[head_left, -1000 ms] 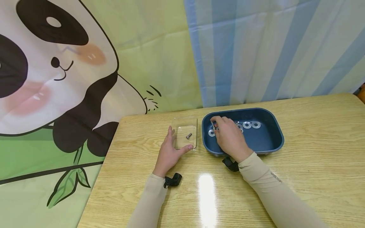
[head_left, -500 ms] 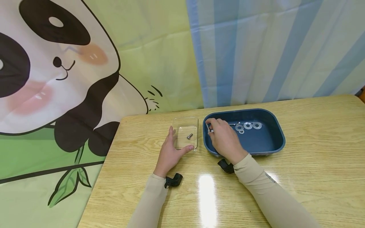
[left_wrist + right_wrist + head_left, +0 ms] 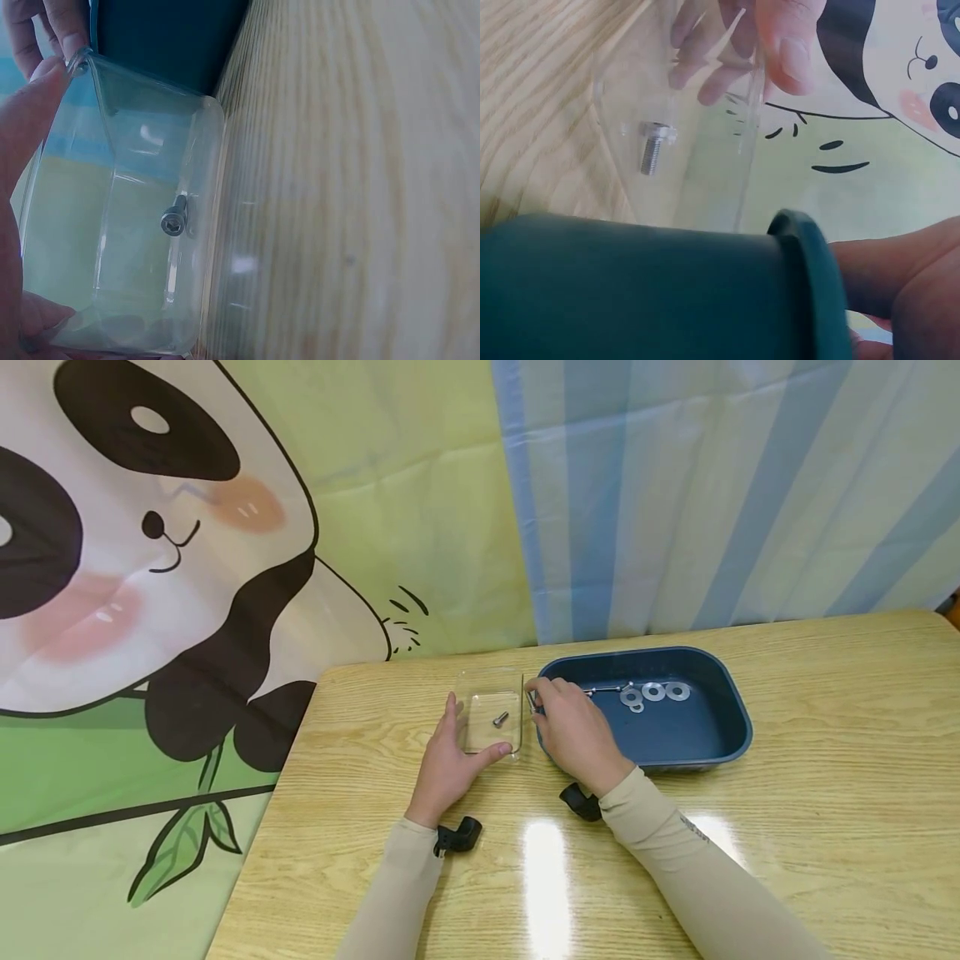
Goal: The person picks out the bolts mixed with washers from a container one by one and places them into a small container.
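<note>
A clear plastic box (image 3: 512, 673) stands on the table, held by my left hand (image 3: 444, 770) with the thumb at its near rim and the fingers along its left side. Inside lies a hex-socket bolt (image 3: 173, 218), whose thread shows in the right wrist view. My right hand (image 3: 579, 727) is over the left rim of the dark blue bin (image 3: 675, 731), close to the box. Between thumb and fingertips it pinches a slim silver bolt (image 3: 532, 700), mostly hidden by the fingers. In the right wrist view the bin's wall hides those fingertips.
Several flat washers (image 3: 654, 692) lie in the bin, with long bolts (image 3: 604, 689) left of them. The wooden table (image 3: 825, 760) ends at a striped curtain (image 3: 675, 527) behind. A panda-print cloth (image 3: 150, 635) hangs at the left.
My right hand has moved left from inside the bin to its left rim, carrying the bolt and uncovering more of the bin's contents. My left hand stays on the box.
</note>
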Available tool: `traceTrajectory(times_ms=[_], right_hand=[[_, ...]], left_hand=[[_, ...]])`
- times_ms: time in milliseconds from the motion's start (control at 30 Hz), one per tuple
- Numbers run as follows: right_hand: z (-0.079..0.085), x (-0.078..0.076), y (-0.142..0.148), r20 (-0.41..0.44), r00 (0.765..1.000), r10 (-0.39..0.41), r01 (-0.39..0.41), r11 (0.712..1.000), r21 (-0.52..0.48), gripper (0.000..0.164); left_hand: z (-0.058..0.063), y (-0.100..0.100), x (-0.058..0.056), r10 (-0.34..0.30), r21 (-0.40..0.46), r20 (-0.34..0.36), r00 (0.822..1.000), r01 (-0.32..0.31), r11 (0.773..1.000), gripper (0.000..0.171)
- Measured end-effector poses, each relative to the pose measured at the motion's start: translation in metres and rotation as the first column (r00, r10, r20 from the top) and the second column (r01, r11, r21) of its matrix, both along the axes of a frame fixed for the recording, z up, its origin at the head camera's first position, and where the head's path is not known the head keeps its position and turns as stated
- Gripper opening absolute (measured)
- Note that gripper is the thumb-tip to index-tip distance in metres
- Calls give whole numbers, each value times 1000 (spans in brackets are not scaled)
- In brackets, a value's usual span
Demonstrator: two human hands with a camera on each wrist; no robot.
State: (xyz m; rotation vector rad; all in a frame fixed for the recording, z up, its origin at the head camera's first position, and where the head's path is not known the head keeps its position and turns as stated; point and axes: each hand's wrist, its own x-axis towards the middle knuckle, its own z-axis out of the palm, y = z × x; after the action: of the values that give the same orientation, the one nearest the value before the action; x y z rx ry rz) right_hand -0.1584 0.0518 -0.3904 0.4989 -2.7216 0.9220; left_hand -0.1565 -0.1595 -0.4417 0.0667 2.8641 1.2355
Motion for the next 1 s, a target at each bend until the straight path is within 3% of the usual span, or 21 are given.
traceTrajectory(times_ms=[367, 1000], right_hand=[[0, -1, -8, 49, 999, 9, -9, 1000, -11, 40], [-8, -5, -21, 53, 997, 62, -60, 998, -22, 39]], left_hand=[[-1, 0, 0, -9, -7, -10, 1000, 9, 1000, 129], [-2, -1, -1, -17, -14, -26, 1000, 16, 1000, 129]])
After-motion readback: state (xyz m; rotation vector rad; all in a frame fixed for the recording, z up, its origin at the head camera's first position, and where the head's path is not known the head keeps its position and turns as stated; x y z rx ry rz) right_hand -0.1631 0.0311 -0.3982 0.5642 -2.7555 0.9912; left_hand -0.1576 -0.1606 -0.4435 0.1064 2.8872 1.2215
